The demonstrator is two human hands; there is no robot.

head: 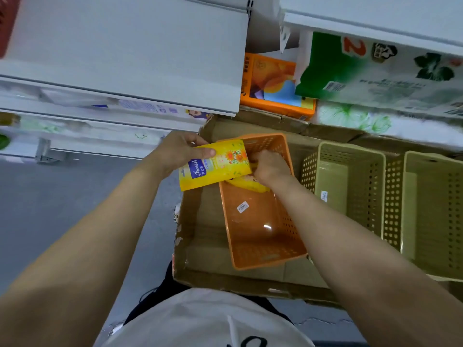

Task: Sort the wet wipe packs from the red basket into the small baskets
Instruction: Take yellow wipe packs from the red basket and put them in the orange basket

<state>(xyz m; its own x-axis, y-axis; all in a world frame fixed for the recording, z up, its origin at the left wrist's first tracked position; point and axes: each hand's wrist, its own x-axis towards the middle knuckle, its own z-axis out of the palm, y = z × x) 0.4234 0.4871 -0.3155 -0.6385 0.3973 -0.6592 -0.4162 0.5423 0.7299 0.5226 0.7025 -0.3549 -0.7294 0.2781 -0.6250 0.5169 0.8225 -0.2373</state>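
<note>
A yellow wet wipe pack (pixel 214 166), printed with orange flowers and a blue label, is held above the far left corner of the orange basket (pixel 260 216). The left hand (pixel 175 151) pinches it at its upper left edge, thumb on the printed face and fingers curled behind. The pack overhangs the basket's left rim and partly hides the far wall.

A second yellow pack (pixel 246 184) lies low inside the orange basket at its far end, just under the first one. The right hand (pixel 269 166) reaches down into the basket and rests on this pack with its fingers curled over it; whether it truly grips the pack cannot be told, since the fingertips are hidden. The rest of the basket floor is bare but for a small white sticker (pixel 242 206).

The orange basket sits tilted in a shallow cardboard tray (pixel 200 246). To its right, in the same tray, stand two beige perforated baskets side by side, the nearer one (pixel 350 186) touching the farther one (pixel 431 211).

Beyond the tray, an orange box (pixel 273 88) and a green-and-white bundle of paper rolls (pixel 375 71) sit under white shelves (pixel 125 53). A grey floor (pixel 50 196) lies to the left, and the person's white shirt (pixel 208 321) fills the bottom edge.
</note>
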